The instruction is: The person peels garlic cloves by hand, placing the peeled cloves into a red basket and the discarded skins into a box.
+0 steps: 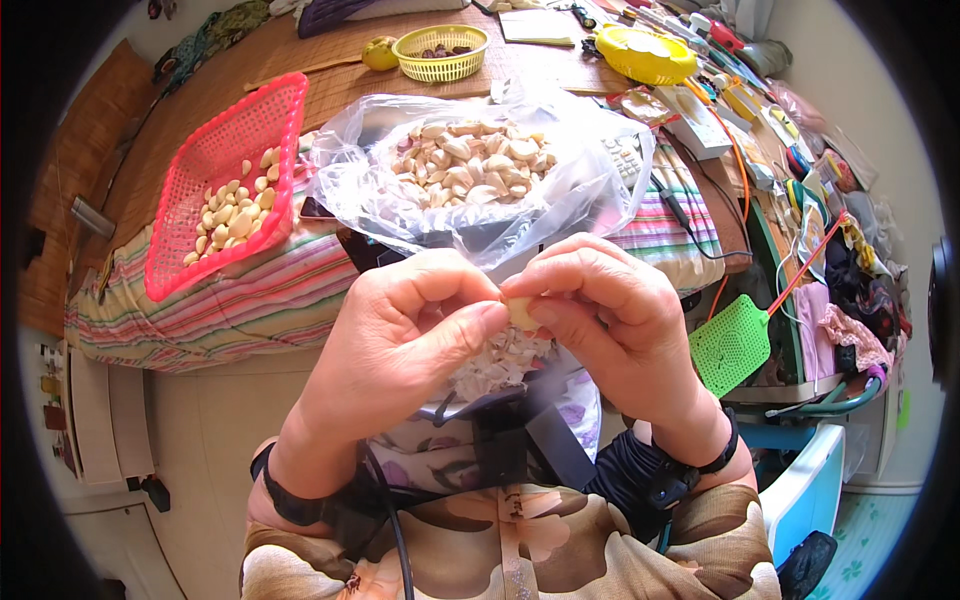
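Above my lap, both hands meet at a pale garlic clove. The fingertips of my right hand grip it, and the thumb and forefinger of my left hand pinch at its left end. Papery garlic skins lie in a heap right below. Just beyond my hands, a clear plastic bag stands on the table, spread wide and full of unpeeled garlic cloves. To its left a tilted red plastic basket holds smooth peeled cloves.
A striped cloth covers the table's near edge. Farther back are a yellow basket with dark items, a yellow fruit and another yellow basket. At right lie a green fly swatter, cables and clutter. A blue-white bin stands low right.
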